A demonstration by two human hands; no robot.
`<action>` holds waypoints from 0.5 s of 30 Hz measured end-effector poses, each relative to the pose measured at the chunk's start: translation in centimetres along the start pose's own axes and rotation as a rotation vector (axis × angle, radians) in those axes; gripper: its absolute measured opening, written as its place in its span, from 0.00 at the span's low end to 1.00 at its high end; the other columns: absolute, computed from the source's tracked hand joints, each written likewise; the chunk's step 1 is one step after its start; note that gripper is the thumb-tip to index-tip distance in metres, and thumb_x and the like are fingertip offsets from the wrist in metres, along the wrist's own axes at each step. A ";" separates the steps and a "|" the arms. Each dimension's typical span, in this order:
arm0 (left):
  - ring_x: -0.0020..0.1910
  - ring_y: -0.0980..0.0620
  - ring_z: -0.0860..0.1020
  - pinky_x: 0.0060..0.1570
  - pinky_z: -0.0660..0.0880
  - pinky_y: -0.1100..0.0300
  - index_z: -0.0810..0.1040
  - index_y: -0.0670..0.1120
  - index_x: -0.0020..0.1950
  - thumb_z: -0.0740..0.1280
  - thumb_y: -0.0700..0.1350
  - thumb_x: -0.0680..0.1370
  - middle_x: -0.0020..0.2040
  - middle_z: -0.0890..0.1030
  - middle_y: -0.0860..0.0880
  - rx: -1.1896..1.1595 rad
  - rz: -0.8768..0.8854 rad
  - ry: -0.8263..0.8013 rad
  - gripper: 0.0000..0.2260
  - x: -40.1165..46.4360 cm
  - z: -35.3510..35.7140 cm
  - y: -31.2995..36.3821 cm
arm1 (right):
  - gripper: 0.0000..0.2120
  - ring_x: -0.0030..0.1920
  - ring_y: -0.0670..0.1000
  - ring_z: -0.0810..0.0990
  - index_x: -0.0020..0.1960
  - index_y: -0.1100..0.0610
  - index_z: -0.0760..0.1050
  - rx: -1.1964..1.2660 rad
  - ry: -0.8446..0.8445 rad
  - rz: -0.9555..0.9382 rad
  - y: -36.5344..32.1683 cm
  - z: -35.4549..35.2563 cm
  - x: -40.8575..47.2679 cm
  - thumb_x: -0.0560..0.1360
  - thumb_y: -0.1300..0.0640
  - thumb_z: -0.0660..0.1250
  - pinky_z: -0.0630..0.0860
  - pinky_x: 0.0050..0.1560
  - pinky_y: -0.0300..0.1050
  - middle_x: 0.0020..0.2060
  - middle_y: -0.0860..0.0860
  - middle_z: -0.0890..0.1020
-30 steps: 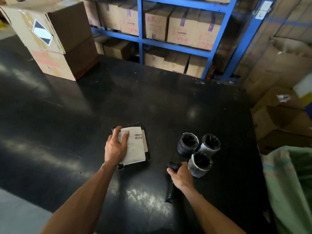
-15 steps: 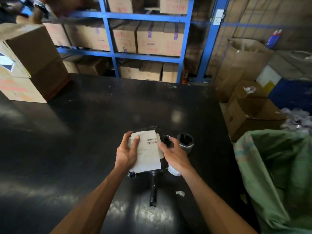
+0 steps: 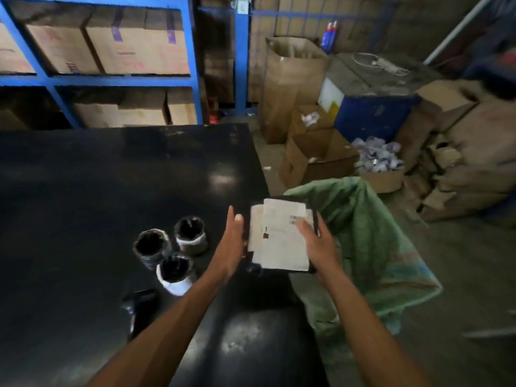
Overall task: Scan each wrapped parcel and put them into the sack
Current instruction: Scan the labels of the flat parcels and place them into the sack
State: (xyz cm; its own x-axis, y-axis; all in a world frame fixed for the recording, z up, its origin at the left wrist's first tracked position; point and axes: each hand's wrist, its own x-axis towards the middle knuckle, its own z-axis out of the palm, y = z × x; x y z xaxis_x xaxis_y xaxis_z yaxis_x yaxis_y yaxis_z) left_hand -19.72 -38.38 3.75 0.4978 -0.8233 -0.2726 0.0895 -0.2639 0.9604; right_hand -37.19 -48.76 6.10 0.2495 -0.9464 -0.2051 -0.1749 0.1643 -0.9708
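Note:
A flat black wrapped parcel (image 3: 279,236) with a white label on top is held at the table's right edge, partly over the mouth of the green sack (image 3: 371,247). My right hand (image 3: 318,241) grips its right side, thumb across the label. My left hand (image 3: 233,244) lies against its left edge with the fingers straight. Three black cylindrical wrapped parcels (image 3: 171,247) stand upright on the black table (image 3: 111,191) to the left of my left hand. The black hand scanner (image 3: 141,308) lies on the table near the front, with no hand on it.
Blue shelving (image 3: 192,65) with cardboard boxes runs behind the table. On the floor to the right stand open cardboard boxes (image 3: 315,160), a blue bin (image 3: 374,113) and a heap of small wrapped items (image 3: 377,155). The sack hangs beside the table's right edge.
My right hand left the scanner and took hold of the labelled parcel. Both hands carried it rightward off the table toward the sack. The view swung to the right.

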 end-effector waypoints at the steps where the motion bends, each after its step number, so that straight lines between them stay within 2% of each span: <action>1: 0.66 0.47 0.76 0.70 0.69 0.42 0.46 0.82 0.70 0.53 0.80 0.69 0.76 0.68 0.43 0.073 0.003 -0.026 0.31 0.9 2.1 -0.5 | 0.15 0.52 0.49 0.85 0.66 0.46 0.76 0.012 0.054 0.025 0.1 -2.7 1.4 0.80 0.54 0.70 0.83 0.52 0.47 0.55 0.47 0.85; 2: 0.69 0.44 0.73 0.72 0.66 0.45 0.44 0.80 0.71 0.51 0.78 0.73 0.76 0.67 0.43 0.155 0.017 -0.052 0.29 1.3 4.5 -0.3 | 0.17 0.52 0.49 0.85 0.68 0.47 0.75 0.010 0.095 0.046 0.2 -5.4 2.7 0.80 0.53 0.70 0.83 0.51 0.47 0.57 0.49 0.84; 4: 0.73 0.42 0.67 0.72 0.60 0.55 0.43 0.67 0.79 0.49 0.69 0.80 0.77 0.64 0.44 0.284 0.043 -0.087 0.29 1.6 9.2 0.4 | 0.23 0.55 0.50 0.84 0.72 0.47 0.73 -0.027 0.138 0.066 0.7 -10.4 4.7 0.79 0.49 0.71 0.83 0.52 0.48 0.61 0.50 0.83; 5: 0.73 0.41 0.66 0.70 0.60 0.56 0.43 0.63 0.81 0.48 0.66 0.82 0.77 0.62 0.43 0.342 0.039 -0.107 0.29 1.8 11.4 0.5 | 0.23 0.54 0.49 0.84 0.73 0.46 0.73 -0.056 0.137 0.076 1.1 -12.5 5.4 0.79 0.49 0.71 0.83 0.50 0.45 0.61 0.49 0.83; 7: 0.75 0.37 0.63 0.73 0.62 0.48 0.42 0.62 0.81 0.47 0.66 0.82 0.79 0.57 0.41 0.415 0.007 -0.113 0.29 2.6 15.4 0.4 | 0.24 0.51 0.44 0.82 0.75 0.46 0.71 -0.141 0.116 0.099 2.2 -15.8 6.2 0.80 0.50 0.71 0.79 0.42 0.34 0.60 0.47 0.81; 10: 0.78 0.35 0.56 0.74 0.57 0.40 0.41 0.57 0.82 0.48 0.63 0.83 0.82 0.51 0.42 0.492 -0.048 -0.053 0.30 4.1 19.6 -0.8 | 0.27 0.55 0.50 0.82 0.76 0.46 0.70 -0.234 0.041 0.218 5.8 -18.7 7.7 0.79 0.48 0.72 0.78 0.46 0.40 0.63 0.48 0.81; 12: 0.76 0.32 0.60 0.71 0.62 0.38 0.40 0.54 0.82 0.47 0.62 0.83 0.81 0.53 0.40 0.580 -0.099 0.020 0.31 4.7 20.9 -1.5 | 0.27 0.55 0.52 0.83 0.75 0.46 0.71 -0.288 -0.057 0.331 8.7 -19.0 8.8 0.78 0.48 0.73 0.80 0.47 0.43 0.61 0.50 0.83; 15: 0.67 0.30 0.71 0.61 0.72 0.37 0.40 0.51 0.83 0.42 0.65 0.80 0.78 0.59 0.37 0.725 -0.072 0.101 0.34 4.7 21.0 -2.1 | 0.26 0.56 0.53 0.84 0.72 0.50 0.74 -0.359 -0.272 0.483 12.7 -17.7 10.3 0.76 0.49 0.75 0.82 0.58 0.52 0.59 0.51 0.84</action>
State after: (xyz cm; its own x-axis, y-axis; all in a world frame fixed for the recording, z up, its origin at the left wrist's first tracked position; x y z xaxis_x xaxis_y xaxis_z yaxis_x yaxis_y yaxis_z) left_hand -35.75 -52.23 -0.79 0.5925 -0.7504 -0.2930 -0.4511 -0.6103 0.6512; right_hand -53.69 -61.38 -6.16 0.2871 -0.6773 -0.6774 -0.6224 0.4057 -0.6694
